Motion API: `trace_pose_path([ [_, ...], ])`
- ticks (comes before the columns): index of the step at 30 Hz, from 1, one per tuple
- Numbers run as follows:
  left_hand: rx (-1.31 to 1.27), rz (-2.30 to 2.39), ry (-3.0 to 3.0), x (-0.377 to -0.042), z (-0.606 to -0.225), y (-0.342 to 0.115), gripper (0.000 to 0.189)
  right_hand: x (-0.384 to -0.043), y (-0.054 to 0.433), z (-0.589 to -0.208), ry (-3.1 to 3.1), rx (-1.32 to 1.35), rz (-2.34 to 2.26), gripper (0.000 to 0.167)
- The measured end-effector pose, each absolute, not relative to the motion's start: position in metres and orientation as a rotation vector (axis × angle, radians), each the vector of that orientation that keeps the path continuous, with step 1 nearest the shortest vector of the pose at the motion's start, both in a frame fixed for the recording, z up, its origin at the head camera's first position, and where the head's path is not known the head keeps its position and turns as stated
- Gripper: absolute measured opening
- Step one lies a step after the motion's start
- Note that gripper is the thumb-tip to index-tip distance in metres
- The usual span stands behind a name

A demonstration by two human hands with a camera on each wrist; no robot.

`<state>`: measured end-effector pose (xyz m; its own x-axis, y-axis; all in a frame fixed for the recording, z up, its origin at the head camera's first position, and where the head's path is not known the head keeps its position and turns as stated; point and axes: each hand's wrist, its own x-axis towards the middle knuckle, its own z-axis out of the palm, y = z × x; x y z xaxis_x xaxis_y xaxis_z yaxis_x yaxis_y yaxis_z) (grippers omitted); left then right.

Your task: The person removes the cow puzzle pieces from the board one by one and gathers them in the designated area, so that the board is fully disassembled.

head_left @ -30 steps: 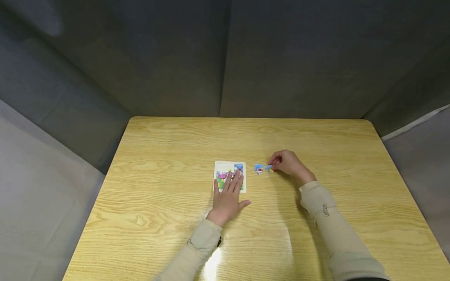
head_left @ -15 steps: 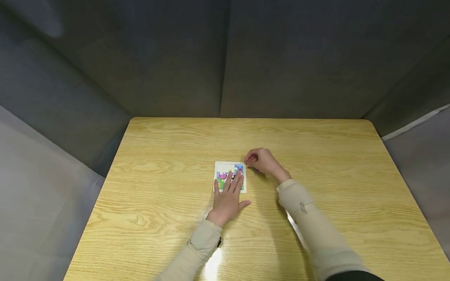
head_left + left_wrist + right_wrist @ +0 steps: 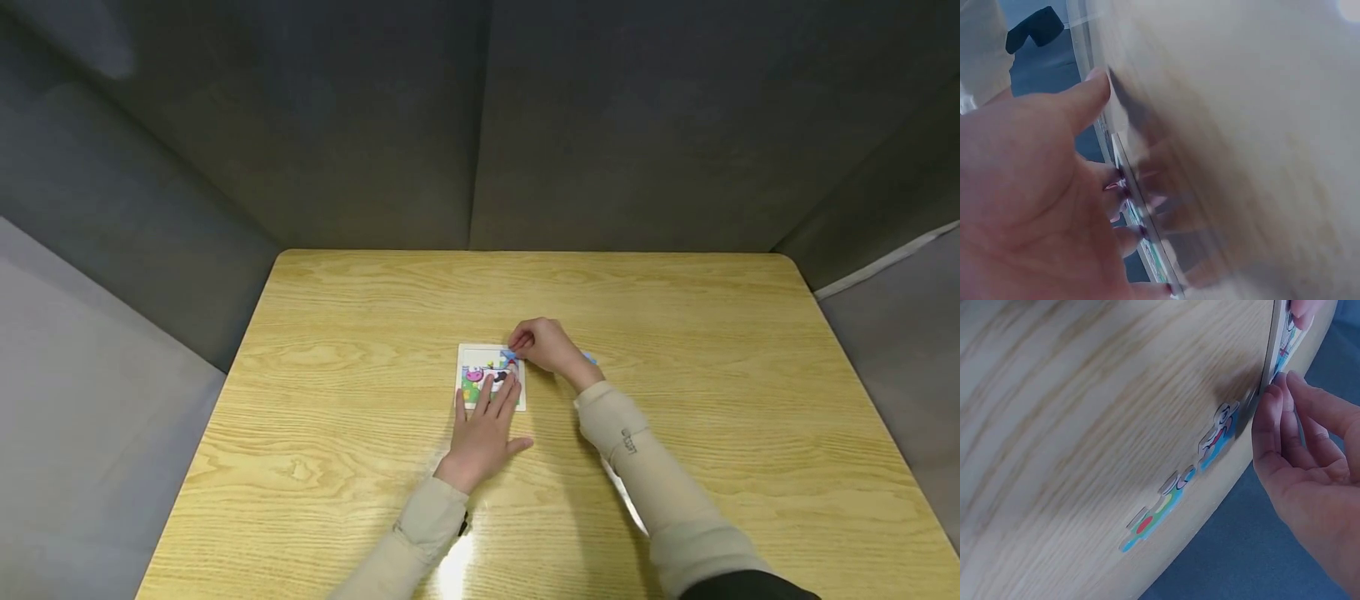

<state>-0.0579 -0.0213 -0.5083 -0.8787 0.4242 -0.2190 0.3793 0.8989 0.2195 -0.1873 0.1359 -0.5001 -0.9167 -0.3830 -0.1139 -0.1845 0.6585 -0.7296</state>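
A square jigsaw puzzle (image 3: pixel 474 346) with a white border and a cow picture lies mid-table; its upper left is white. My left hand (image 3: pixel 482 437) rests palm down with spread fingers across its lower part. In the left wrist view, my fingertips (image 3: pixel 1132 237) are on the puzzle. My right hand (image 3: pixel 547 346) is at the upper right corner, beside the blue picture part, with curled fingers. Its thumb and finger come together right at the puzzle's edge in the right wrist view; I cannot tell whether they pinch a piece.
In the right wrist view, a blue-and-red puzzle piece (image 3: pixel 1218 440) lies on the wooden table (image 3: pixel 1085 425) near my right hand. Another colourful piece (image 3: pixel 1157 512) with red, yellow and green lies further off. Grey curtains (image 3: pixel 600 125) stand behind the table.
My right hand has moved left from the loose pieces to the puzzle's upper right corner. My left hand stays on the puzzle, shifted only slightly.
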Motion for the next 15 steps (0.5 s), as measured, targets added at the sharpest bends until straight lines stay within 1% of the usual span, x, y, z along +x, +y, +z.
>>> trace_pose_path([
  [10, 0.599, 0.224, 2.798, -0.0564, -0.5094, -0.0205, 0.085, -0.1897, 0.1345, -0.4986, 2.611, -0.473, -1.097, 0.009],
  [15, 0.600, 0.197, 2.797, -0.0564, -0.5065, -0.0188, 0.085, -0.1879, 0.1347, -0.4987, 2.581, -0.436, -1.123, 0.012],
])
